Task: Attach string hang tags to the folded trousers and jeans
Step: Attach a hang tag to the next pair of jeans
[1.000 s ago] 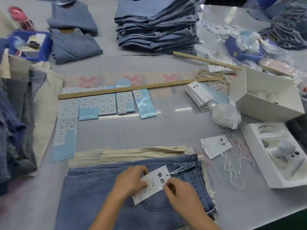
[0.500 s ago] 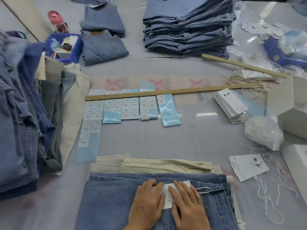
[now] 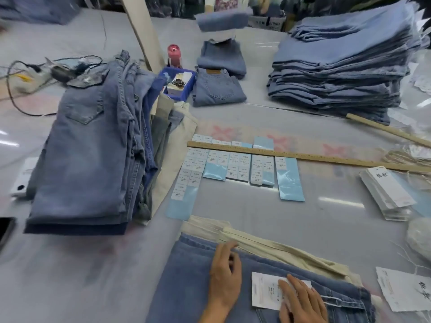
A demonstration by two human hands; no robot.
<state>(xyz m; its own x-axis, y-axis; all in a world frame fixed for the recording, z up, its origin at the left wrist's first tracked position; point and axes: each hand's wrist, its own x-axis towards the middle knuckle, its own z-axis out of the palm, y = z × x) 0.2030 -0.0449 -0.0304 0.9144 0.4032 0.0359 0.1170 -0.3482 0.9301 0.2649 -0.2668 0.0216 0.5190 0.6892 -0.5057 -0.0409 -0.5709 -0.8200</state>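
Folded blue jeans [image 3: 186, 283] lie at the near edge on top of folded cream trousers [image 3: 268, 247]. A white hang tag [image 3: 263, 290] lies flat on the jeans. My right hand [image 3: 300, 301] presses on the tag with straight fingers. My left hand [image 3: 225, 276] rests on the jeans to the left of the tag, fingertips at the jeans' far edge. Another loose hang tag [image 3: 405, 292] lies at the right with white strings [image 3: 410, 259] near it. A stack of hang tags [image 3: 387, 194] sits further right.
A pile of jeans [image 3: 88, 155] stands at the left. A tall stack of folded jeans [image 3: 338, 66] is at the back right. Sticker strips [image 3: 233, 169] lie under a wooden ruler [image 3: 303, 156]. A blue bin [image 3: 179, 82] and red bottle [image 3: 174, 54] stand behind.
The view swung left and up. My left hand slid off the tag leftwards to the jeans' far edge. My right hand stays flat on the tag.
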